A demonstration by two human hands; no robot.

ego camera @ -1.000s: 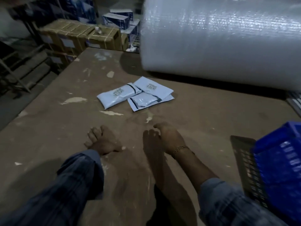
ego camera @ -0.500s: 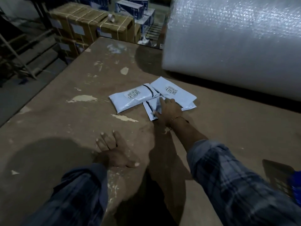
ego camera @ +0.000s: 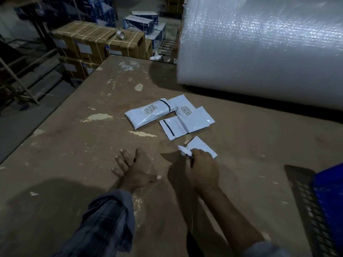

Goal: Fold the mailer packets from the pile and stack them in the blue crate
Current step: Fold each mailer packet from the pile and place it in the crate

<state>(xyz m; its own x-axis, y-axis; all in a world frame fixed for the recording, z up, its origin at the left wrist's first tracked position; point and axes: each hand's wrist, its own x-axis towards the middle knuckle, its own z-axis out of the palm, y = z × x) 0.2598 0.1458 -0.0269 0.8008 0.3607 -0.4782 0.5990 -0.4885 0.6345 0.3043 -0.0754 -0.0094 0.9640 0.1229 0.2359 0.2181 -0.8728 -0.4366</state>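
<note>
Right hand (ego camera: 202,168) seemingly pinches one mailer packet (ego camera: 201,149); three packets (ego camera: 170,116) remain piled; left hand (ego camera: 135,170) flat.

A worker's two arms, seen from a head-worn camera, in a blue-grey plaid shirt. The left sleeve (ego camera: 109,217) is pushed up in loose, rumpled folds to just above the wrist, while the right sleeve (ego camera: 263,249) sits higher, leaving the forearm bare. Both the left hand (ego camera: 136,170) and the right hand (ego camera: 202,169) are ungloved.
</note>
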